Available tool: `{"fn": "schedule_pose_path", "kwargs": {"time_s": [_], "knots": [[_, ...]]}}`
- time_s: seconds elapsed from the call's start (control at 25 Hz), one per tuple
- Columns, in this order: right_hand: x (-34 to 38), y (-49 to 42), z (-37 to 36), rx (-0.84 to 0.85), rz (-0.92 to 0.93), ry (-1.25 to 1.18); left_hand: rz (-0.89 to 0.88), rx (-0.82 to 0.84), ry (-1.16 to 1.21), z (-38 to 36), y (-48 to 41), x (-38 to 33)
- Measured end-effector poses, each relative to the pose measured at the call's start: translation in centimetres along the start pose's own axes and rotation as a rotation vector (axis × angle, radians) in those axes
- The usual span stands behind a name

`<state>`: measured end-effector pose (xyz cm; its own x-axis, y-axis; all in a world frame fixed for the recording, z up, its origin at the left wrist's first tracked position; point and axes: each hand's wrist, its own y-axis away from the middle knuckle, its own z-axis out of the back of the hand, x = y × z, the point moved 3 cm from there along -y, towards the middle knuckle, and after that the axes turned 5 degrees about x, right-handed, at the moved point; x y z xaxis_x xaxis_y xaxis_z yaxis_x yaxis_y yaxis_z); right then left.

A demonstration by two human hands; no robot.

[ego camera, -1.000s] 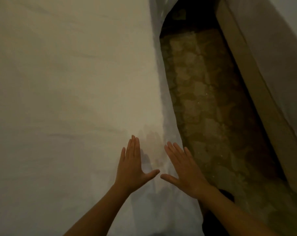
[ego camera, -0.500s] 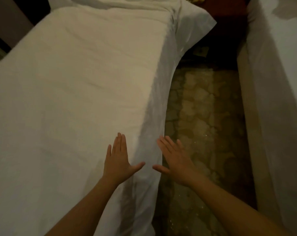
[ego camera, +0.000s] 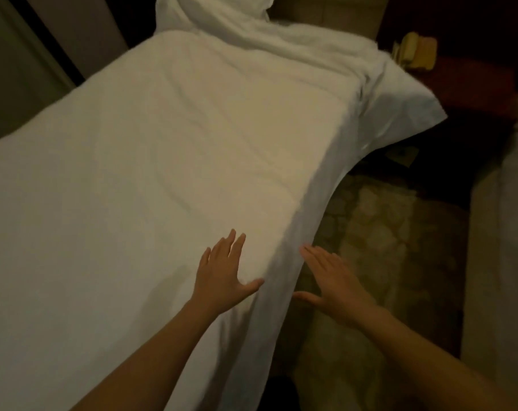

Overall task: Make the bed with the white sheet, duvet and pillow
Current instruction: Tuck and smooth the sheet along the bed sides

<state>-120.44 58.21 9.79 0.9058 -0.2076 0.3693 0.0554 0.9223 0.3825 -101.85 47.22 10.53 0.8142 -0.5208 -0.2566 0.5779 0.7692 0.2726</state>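
Note:
A white duvet covers the bed from the near left up to the head end, where it lies bunched in folds. Its right side hangs over the bed's edge. A white pillow leans at the top against the headboard. My left hand lies flat with straight fingers on the duvet near the right edge. My right hand is spread flat beside the hanging side of the duvet, over the floor; whether it touches the cloth is unclear. A duvet corner sticks out to the right.
A patterned carpet runs along the bed's right side. A second bed with white cover stands at the right. A dark nightstand with a yellowish telephone stands at the back right. A dark wall and door frame stand to the left.
The view has tilted upward, bringing the head end, pillow and nightstand into sight. Both hands stay flat near the duvet's right edge, and the right hand now lies past the edge, over the floor.

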Motion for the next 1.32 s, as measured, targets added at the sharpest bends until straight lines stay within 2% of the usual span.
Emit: {"fn": "schedule_pose_path", "kwargs": {"time_s": [0.2, 0.32, 0.56, 0.64, 0.8, 0.96, 1.08, 1.2, 1.32], "knots": [[-7.7, -6.8, 13.3, -0.060, -0.039, -0.001, -0.080, 0.009, -0.048, 7.7, -13.5, -8.1], [-13.2, -12.2, 19.5, -0.097, -0.018, 0.007, -0.064, -0.023, -0.051, 10.1, -22.2, -11.5], [-24.3, -24.4, 30.2, -0.085, 0.042, 0.023, -0.039, -0.040, 0.029, 13.5, -39.8, -19.4], [-26.9, -28.6, 33.4, -0.035, 0.052, 0.013, -0.030, -0.058, 0.059, 15.1, -45.1, -20.6], [-31.6, -38.8, 38.0, 0.019, 0.056, -0.045, -0.026, -0.061, 0.050, 18.5, -56.0, -20.4], [-37.5, -48.5, 42.5, 0.078, -0.072, -0.026, -0.052, -0.003, 0.021, 20.4, -68.0, -21.0], [-41.6, -52.8, 45.9, 0.120, -0.115, -0.048, -0.088, 0.112, -0.011, 20.7, -74.8, -23.4], [-46.4, -58.2, 48.8, 0.135, -0.055, -0.055, -0.081, 0.129, -0.052, 20.9, -83.0, -25.2], [-52.3, -65.7, 48.6, 0.143, -0.003, -0.034, -0.030, 0.109, -0.039, 18.7, -91.2, -25.7]]}}
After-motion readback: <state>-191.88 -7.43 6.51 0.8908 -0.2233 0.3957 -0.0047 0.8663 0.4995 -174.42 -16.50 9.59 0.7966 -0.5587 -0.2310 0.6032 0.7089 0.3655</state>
